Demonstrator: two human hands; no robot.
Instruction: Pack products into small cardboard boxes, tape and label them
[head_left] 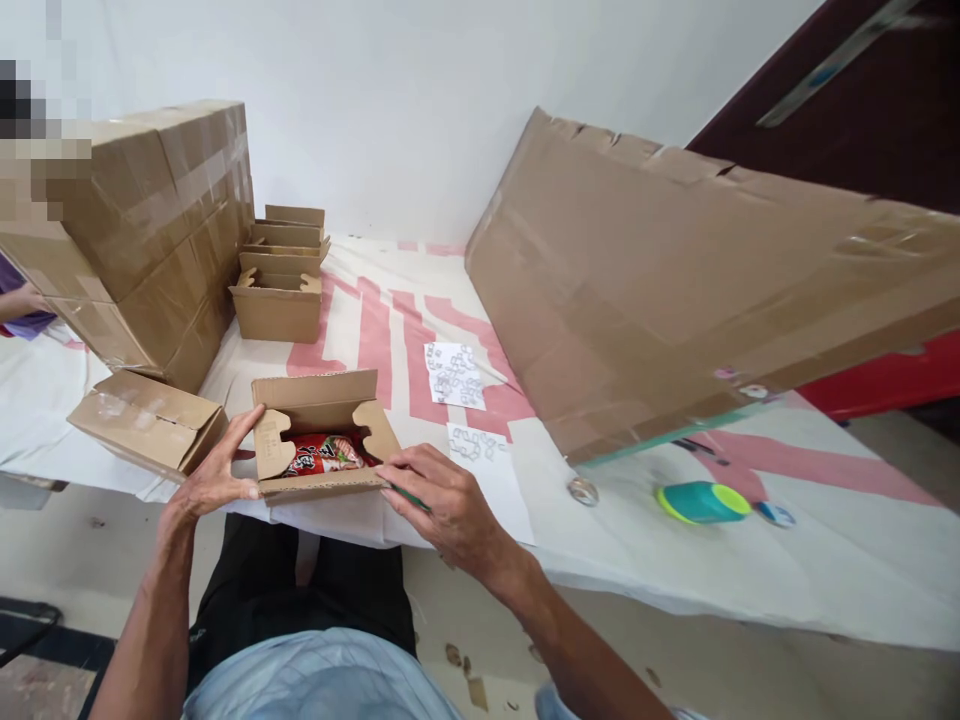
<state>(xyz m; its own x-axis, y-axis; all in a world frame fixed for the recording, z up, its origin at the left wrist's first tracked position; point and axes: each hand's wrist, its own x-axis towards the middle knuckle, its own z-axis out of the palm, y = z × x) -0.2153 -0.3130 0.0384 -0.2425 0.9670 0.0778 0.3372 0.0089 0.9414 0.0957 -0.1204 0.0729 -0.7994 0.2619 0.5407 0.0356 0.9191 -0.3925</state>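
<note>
A small open cardboard box (319,405) sits at the near edge of the white and pink covered table (750,560). Inside it lies a red snack packet (324,454). My left hand (216,470) presses against the box's left side, fingers spread along the flap. My right hand (439,495) rests at the box's front right corner, fingers curled around a thin green pen-like object (409,496).
A closed small box (146,420) lies left of the open one. Behind stand a large taped carton (150,230), a row of open small boxes (281,280) and a big flattened cardboard sheet (675,290). Sticker sheets (454,375), a tape roll (582,490) and a teal dispenser (701,502) lie nearby. Another person's arm (22,300) shows at far left.
</note>
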